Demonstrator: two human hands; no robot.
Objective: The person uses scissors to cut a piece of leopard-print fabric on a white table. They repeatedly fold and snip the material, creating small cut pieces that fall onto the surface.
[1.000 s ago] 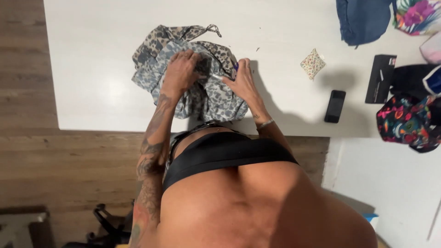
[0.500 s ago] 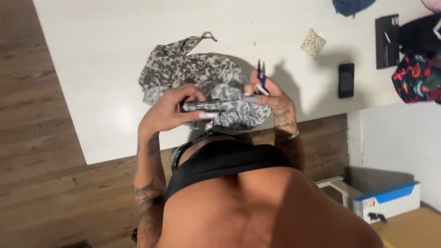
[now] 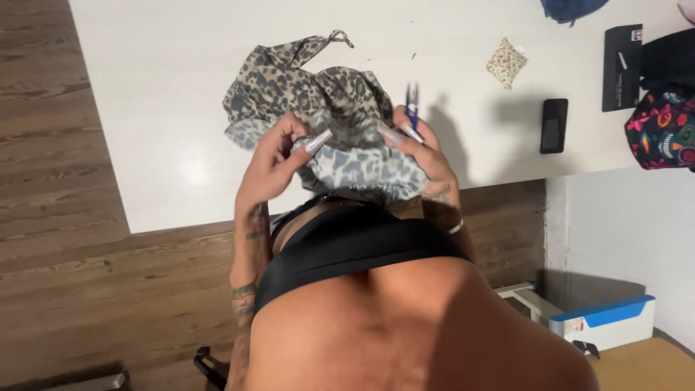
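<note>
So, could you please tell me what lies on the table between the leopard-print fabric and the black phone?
In the head view, only bare white table lies between the leopard-print fabric and the black phone, crossed by a shadow. The small patterned pouch sits farther back.

A leopard-print cloth (image 3: 326,116) in tan, grey and black lies on a white counter (image 3: 166,94). Nearby: blue-handled scissors (image 3: 412,105), a black phone (image 3: 554,125), a small cream floral patch (image 3: 506,62), and black fabric (image 3: 662,130) with bright pink, multicoloured flowers.
</note>
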